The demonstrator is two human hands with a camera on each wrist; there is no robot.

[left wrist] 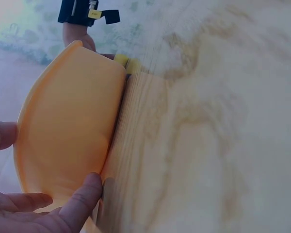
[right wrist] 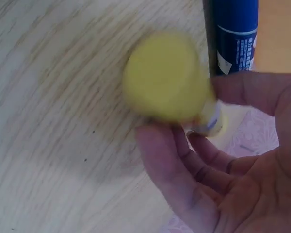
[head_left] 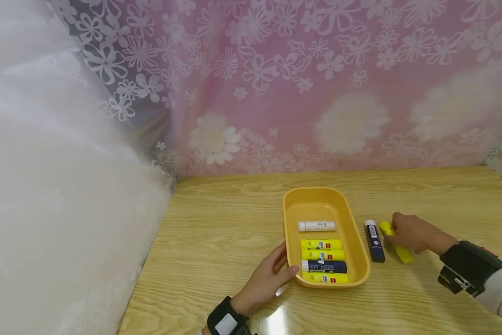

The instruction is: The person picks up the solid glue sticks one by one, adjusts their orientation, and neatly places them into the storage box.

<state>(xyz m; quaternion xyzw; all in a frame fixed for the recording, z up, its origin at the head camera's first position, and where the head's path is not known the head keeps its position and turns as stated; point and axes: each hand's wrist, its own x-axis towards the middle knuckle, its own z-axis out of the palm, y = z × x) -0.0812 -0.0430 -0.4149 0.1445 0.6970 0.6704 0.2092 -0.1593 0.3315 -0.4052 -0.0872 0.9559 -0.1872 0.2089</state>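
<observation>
My right hand (head_left: 411, 232) grips a yellow glue stick (head_left: 403, 254) at the right of the table. In the right wrist view the stick's round yellow end (right wrist: 162, 77) faces the camera, with thumb and fingers around its body. Just left of it lies a dark blue glue stick (head_left: 374, 242) with a white end. My left hand (head_left: 265, 279) holds the near left side of a yellow plastic tray (head_left: 290, 223), thumb over the rim and fingers against the outer wall (left wrist: 68, 121). Inside the tray lie a white glue stick (head_left: 316, 226), several yellow ones (head_left: 321, 244) and one dark blue one (head_left: 324, 266).
The tray stands on a wood-grain table (head_left: 217, 223). A pink flowered curtain (head_left: 276, 93) hangs along the table's back edge, and a whitish sheet (head_left: 66, 186) drapes down the left side. Both wrists wear black straps with devices (head_left: 471, 267).
</observation>
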